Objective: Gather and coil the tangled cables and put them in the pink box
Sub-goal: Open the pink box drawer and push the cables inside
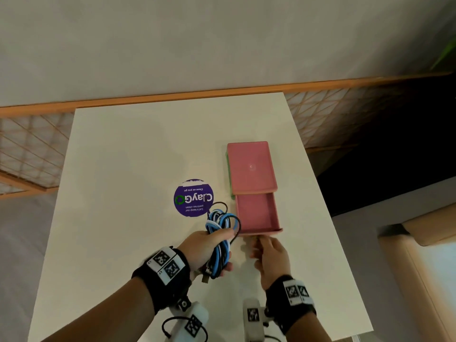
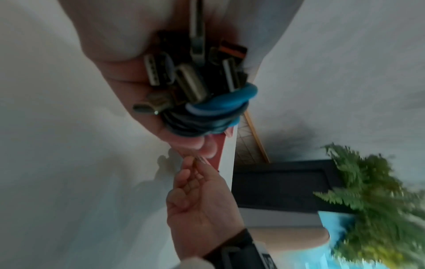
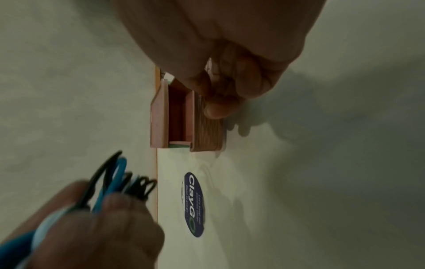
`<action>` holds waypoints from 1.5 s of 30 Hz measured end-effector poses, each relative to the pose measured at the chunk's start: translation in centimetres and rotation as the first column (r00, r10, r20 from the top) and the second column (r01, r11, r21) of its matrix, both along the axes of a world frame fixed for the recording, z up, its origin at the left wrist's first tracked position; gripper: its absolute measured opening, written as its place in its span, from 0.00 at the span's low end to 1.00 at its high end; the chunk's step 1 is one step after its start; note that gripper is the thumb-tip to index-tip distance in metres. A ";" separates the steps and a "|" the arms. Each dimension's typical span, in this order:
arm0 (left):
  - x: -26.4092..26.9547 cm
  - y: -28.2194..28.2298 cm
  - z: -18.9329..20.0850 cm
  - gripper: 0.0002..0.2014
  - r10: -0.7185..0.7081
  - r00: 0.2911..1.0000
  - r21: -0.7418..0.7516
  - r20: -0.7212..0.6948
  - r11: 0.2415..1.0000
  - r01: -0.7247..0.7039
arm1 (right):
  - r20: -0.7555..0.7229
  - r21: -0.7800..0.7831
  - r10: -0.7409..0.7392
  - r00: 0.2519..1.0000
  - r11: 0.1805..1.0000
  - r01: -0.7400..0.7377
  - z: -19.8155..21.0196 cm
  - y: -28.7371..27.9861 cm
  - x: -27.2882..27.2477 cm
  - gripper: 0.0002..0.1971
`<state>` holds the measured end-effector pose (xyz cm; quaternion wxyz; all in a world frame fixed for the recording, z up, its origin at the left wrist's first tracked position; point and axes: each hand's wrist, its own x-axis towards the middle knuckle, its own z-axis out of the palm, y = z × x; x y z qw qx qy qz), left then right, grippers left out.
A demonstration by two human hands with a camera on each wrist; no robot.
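The left hand (image 1: 202,250) grips the coiled cables (image 1: 220,233); the pink box (image 1: 256,213) drawer lies open at its two o'clock, with the right hand (image 1: 270,257) pinching the drawer front.

Right hand at pulled-out pink drawer, cable bundle at lower left.

Seen sideways on a pale off-white tabletop (image 3: 322,182): small pink plastic box (image 3: 158,116) with its ribbed-front pink drawer (image 3: 207,134) slid partway out, interior in shadow, a sliver of green at the box's edge. Right hand (image 3: 220,60) looming from the top, curled fingertips (image 3: 216,111) touching the drawer front. Lower left, blurred left hand (image 3: 92,227) wrapped around a bunch of looped black and blue cables (image 3: 115,178). Between the two, flat on the table: round purple sticker with white "ClayG" lettering (image 3: 194,203).
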<state>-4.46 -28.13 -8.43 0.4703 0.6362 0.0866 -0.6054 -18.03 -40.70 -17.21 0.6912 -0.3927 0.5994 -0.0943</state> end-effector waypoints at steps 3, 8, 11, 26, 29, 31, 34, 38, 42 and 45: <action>-0.5 -2.4 -0.7 0.22 -0.128 0.991 0.004 -0.028 0.992 0.128 | 0.004 0.007 -0.005 1.000 1.000 0.005 0.0 0.7 -1.0 0.12; -1.2 -7.4 -2.3 0.24 -0.257 0.950 -0.002 -0.177 0.965 0.261 | 0.012 0.003 0.006 1.000 1.000 -0.006 -0.4 0.7 -1.7 0.11; -0.8 -9.8 -2.8 0.26 -0.232 0.928 -0.002 -0.291 0.970 0.242 | 0.025 0.011 -0.006 1.000 1.000 0.006 -0.1 0.6 -1.5 0.10; -0.1 -15.3 -7.1 0.27 -0.411 0.849 0.323 0.331 0.895 0.308 | 0.047 0.058 -0.020 0.999 0.998 0.017 0.0 0.5 -1.6 0.08; -0.2 -15.9 -7.3 0.27 -0.522 0.781 0.349 0.343 0.843 0.410 | -0.097 -0.049 0.187 0.978 0.980 -0.193 0.2 -0.6 -2.3 0.10; 0.0 -15.8 -7.4 0.26 -0.529 0.774 0.359 0.348 0.838 0.411 | -0.369 -0.242 0.334 0.867 0.866 -0.437 1.0 -1.9 -2.9 0.12; 0.2 -15.7 -7.7 0.26 -0.542 0.761 0.361 0.356 0.831 0.422 | -0.496 -0.639 0.180 0.849 0.586 -0.498 3.6 -4.1 -2.6 0.06; 0.1 -15.6 -7.8 0.28 -0.550 0.746 0.358 0.376 0.829 0.430 | -0.624 -0.684 0.428 0.654 0.106 -0.722 3.6 -6.9 0.5 0.24; -0.2 -15.6 -7.7 0.25 -0.578 0.710 0.356 0.402 0.813 0.461 | -0.745 -0.439 0.538 0.394 0.050 -0.897 2.1 -7.0 1.8 0.44; -0.7 -15.1 -6.9 0.26 -0.565 0.716 0.346 0.409 0.823 0.451 | -0.767 -0.436 0.517 0.380 0.014 -0.900 2.0 -6.5 2.1 0.48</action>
